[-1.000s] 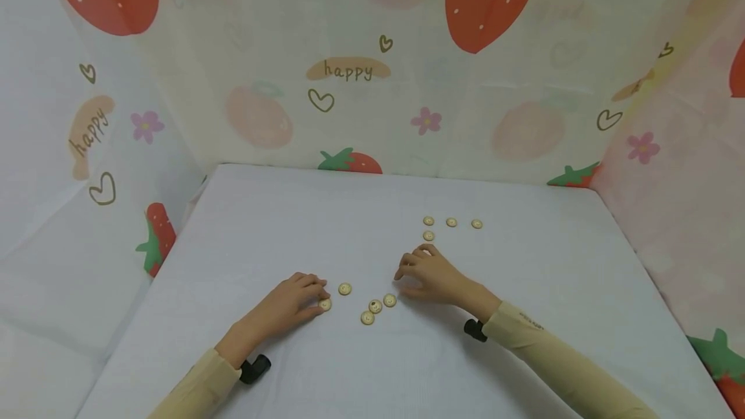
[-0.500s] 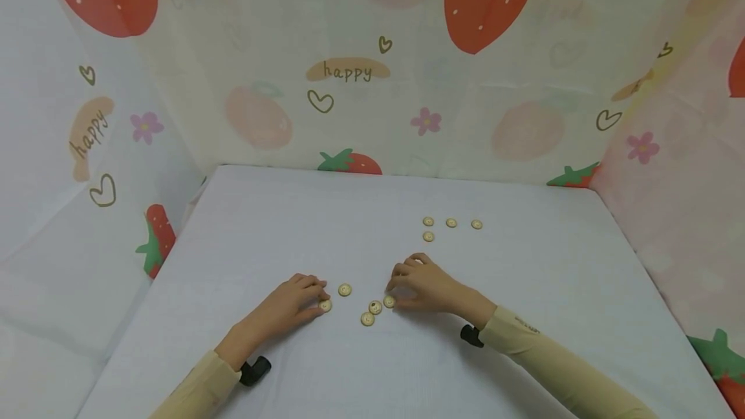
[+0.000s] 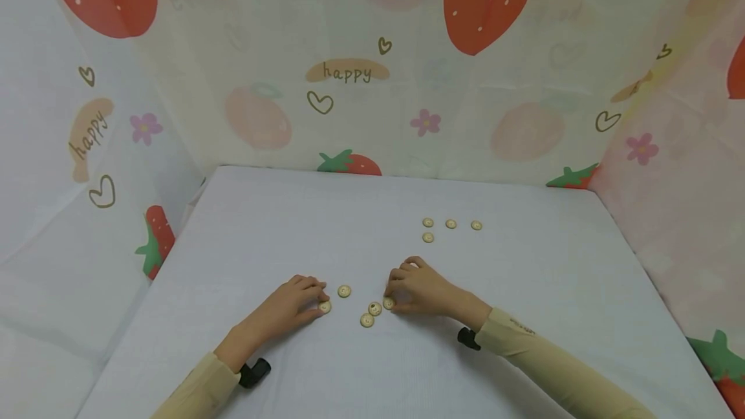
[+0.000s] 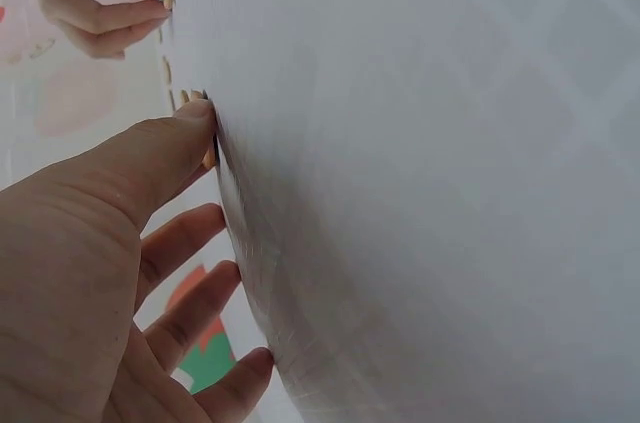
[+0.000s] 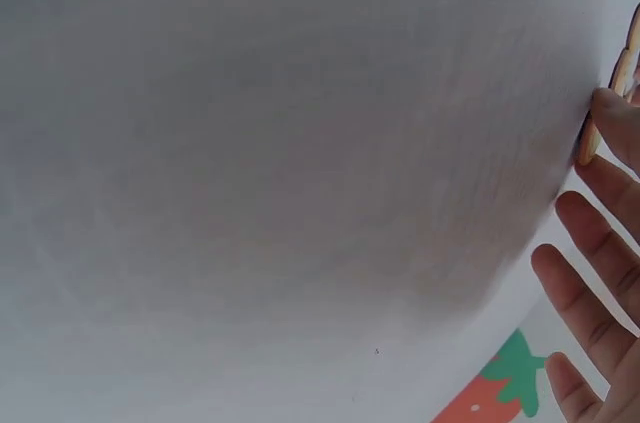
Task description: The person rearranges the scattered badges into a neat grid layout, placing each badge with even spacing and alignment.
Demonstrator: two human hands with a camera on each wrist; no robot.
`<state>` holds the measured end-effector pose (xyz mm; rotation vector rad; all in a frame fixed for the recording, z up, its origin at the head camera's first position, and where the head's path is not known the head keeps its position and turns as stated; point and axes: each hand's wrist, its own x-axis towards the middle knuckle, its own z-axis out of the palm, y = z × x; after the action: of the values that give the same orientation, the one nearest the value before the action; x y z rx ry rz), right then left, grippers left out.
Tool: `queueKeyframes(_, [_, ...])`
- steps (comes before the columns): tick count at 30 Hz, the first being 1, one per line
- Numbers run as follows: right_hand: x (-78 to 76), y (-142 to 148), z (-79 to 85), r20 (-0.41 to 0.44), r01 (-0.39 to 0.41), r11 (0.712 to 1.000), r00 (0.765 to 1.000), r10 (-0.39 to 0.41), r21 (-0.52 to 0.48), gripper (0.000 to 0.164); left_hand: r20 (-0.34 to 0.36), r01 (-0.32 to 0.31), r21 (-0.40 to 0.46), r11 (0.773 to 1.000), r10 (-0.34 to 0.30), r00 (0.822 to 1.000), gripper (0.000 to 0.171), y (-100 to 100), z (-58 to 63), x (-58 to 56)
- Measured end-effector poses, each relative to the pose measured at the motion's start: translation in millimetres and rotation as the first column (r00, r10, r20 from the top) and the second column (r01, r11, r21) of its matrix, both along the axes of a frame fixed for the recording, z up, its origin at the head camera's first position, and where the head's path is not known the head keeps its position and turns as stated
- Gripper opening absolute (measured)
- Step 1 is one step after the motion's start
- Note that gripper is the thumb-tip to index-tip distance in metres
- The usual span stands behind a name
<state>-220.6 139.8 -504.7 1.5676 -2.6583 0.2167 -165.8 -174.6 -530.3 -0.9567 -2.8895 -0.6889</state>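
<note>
My left hand (image 3: 280, 311) pinches a round, pale wooden disc (image 3: 324, 307) between thumb and index finger, low on the white table. In the left wrist view its thumb covers most of that disc, and the other fingertips rest at the cloth. My right hand (image 3: 427, 290) has thumb and index finger on a second wooden disc (image 3: 388, 303), seen edge-on as a thin disc (image 5: 588, 141) in the right wrist view. Just left of it lie two more, one disc with a dark spot (image 3: 375, 308) and one disc (image 3: 367, 320) nearer me. Another disc (image 3: 344, 291) lies right of my left hand.
Farther back, three discs stand in a row, left disc (image 3: 427, 222), middle disc (image 3: 451, 224), right disc (image 3: 476, 225), with one disc (image 3: 428, 237) below the left one. A strawberry-print curtain (image 3: 361, 121) surrounds the white-covered table (image 3: 279, 212).
My right hand has come down and left, from above the right end of the diagonal group onto its rightmost disc. The left hand keeps its place on its disc.
</note>
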Motion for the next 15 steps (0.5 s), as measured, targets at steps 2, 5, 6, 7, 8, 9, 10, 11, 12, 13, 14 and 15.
queueKeyframes(2, [0.4,-1.2,-0.2,-0.010,0.003,1.000,1.000,-0.002,0.013,0.022,0.000,-0.001,0.001,1.000,0.001,1.000,0.021,0.2,-0.3,-0.1])
queueKeyframes(5, [1.3,-2.5,-0.9,-0.021,0.009,1.000,1.000,-0.009,0.025,0.021,-0.005,-0.002,0.006,1.000,0.002,1.000,0.020,0.3,-1.2,-0.2])
queueKeyframes(6, [1.6,-2.6,-1.1,-0.027,0.010,1.000,1.000,-0.010,0.027,0.021,-0.006,-0.003,0.007,1.000,0.003,1.000,0.020,0.3,-1.5,-0.1])
queueKeyframes(7, [1.8,-2.5,-1.7,-0.037,0.011,0.999,0.999,-0.010,0.030,0.021,-0.010,-0.002,0.010,1.000,0.002,1.000,0.020,0.3,-1.7,-0.1])
queueKeyframes(8, [2.0,-2.4,-2.3,-0.048,0.010,1.000,0.999,-0.008,0.030,0.021,-0.011,-0.002,0.012,1.000,0.002,1.000,0.020,0.3,-1.8,0.0])
queueKeyframes(9, [2.0,-2.2,-3.2,-0.062,0.006,1.000,0.998,-0.004,0.028,0.020,-0.012,-0.003,0.012,1.000,0.004,1.000,0.020,0.4,-2.0,0.0])
queueKeyframes(10, [2.0,-1.9,-4.1,-0.077,0.002,1.000,0.997,0.000,0.027,0.019,-0.014,-0.004,0.011,1.000,0.004,1.000,0.020,0.5,-2.1,0.0])
queueKeyframes(11, [1.9,-1.6,-5.1,-0.092,-0.003,1.000,0.996,0.005,0.024,0.019,-0.012,-0.005,0.011,1.000,0.006,1.000,0.020,0.6,-1.9,0.1])
queueKeyframes(12, [2.0,-1.3,-5.8,-0.106,-0.009,1.000,0.994,0.011,0.021,0.018,-0.009,-0.007,0.011,1.000,0.007,1.000,0.020,0.7,-1.6,0.1])
queueKeyframes(13, [1.9,-1.0,-6.7,-0.118,-0.015,1.000,0.993,0.016,0.017,0.018,-0.007,-0.007,0.011,1.000,0.007,1.000,0.020,0.9,-1.3,0.2])
queueKeyframes(14, [1.9,-0.8,-7.2,-0.128,-0.020,1.000,0.992,0.021,0.013,0.018,-0.003,-0.009,0.010,1.000,0.009,1.000,0.020,0.9,-1.0,0.3])
queueKeyframes(15, [1.7,-0.5,-7.9,-0.135,-0.024,1.000,0.990,0.025,0.009,0.017,-0.003,-0.009,0.012,1.000,0.010,1.000,0.020,1.0,-0.8,0.3])
